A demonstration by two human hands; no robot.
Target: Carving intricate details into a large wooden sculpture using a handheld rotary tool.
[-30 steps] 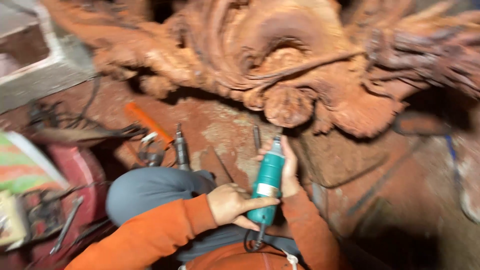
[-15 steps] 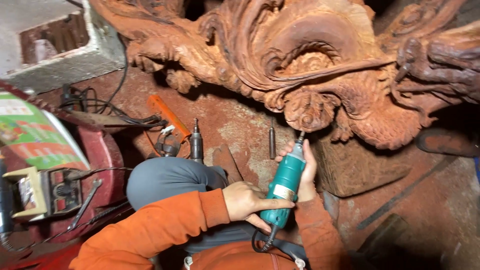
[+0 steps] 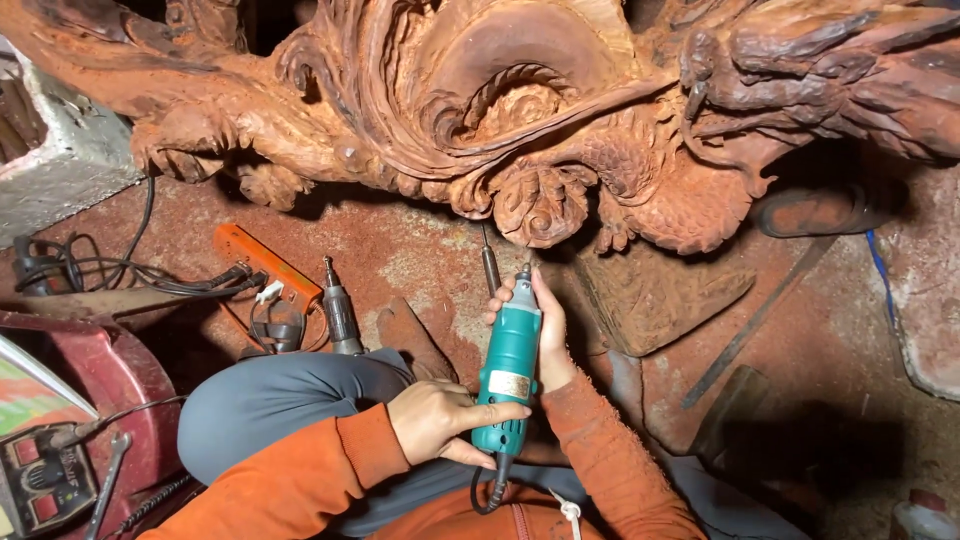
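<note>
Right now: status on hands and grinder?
Left hand grips teal grinder rear. Right hand cradles its nose. Bit just below carved wood; nothing between.

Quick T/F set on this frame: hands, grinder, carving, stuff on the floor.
1. Both hands hold the teal rotary grinder. True: the left hand grips its rear end, the right hand its front.
2. The grinder is cordless. False: a black cord leaves its rear end.
3. The grinder's tip points toward the reddish wood carving. True.
4. The person's sleeves are blue. False: they are orange.
5. An orange tool lies on the floor left of the hands. True.
</note>
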